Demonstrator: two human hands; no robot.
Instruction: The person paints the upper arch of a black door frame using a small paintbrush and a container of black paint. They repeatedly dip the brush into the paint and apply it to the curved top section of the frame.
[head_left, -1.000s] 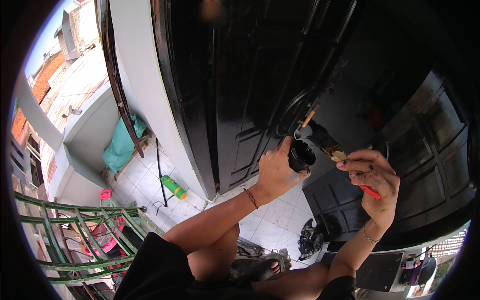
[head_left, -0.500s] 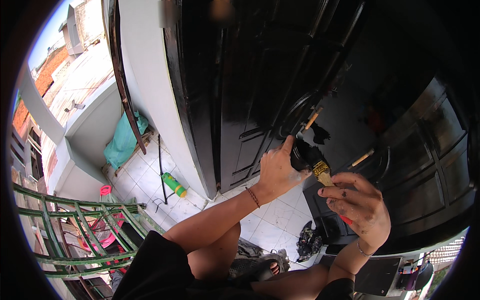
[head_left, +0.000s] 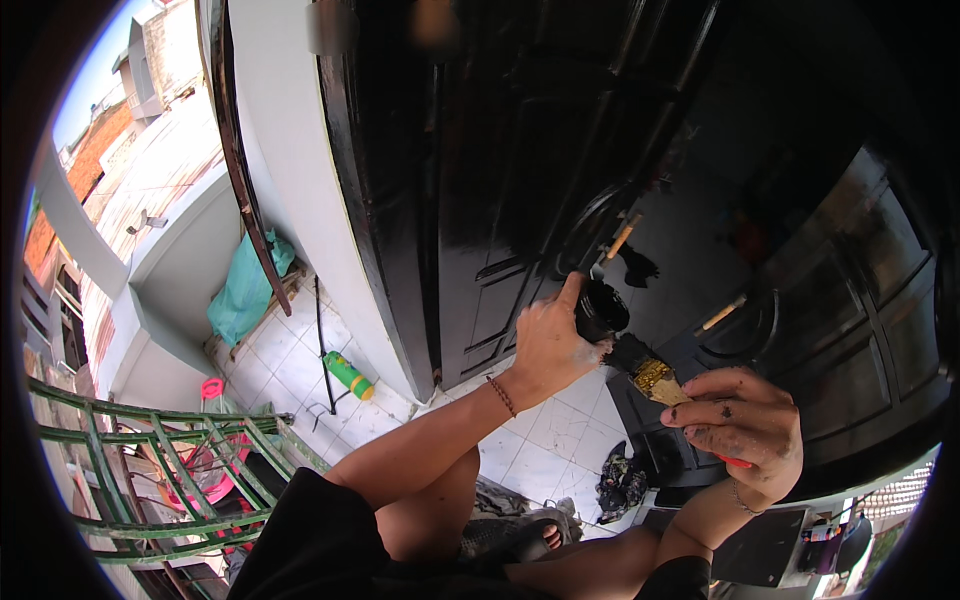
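My left hand (head_left: 552,345) is closed around a small black cup (head_left: 602,310) with dark, wet paint inside, held in front of a glossy black panelled door (head_left: 510,190). My right hand (head_left: 745,425) pinches the wooden handle of a flat paintbrush (head_left: 655,380). Black paint coats its bristles, and the gold-coloured ferrule is smeared with it too. The bristles point up and left, just below and to the right of the cup. Something red shows under my right fingers. Dark paint spots mark both hands.
A handle with a wooden grip (head_left: 624,238) sticks out from the door near the cup. Another black door leaf (head_left: 850,320) stands at right. Crumpled black plastic (head_left: 622,482) lies on white tiles. Further left are a green bottle (head_left: 348,376), a teal sack (head_left: 250,290) and green metal railings (head_left: 160,415).
The paintbrush has come away from the cup, moving right and down with my right hand. The inside of the cup now shows. My left hand has barely moved.
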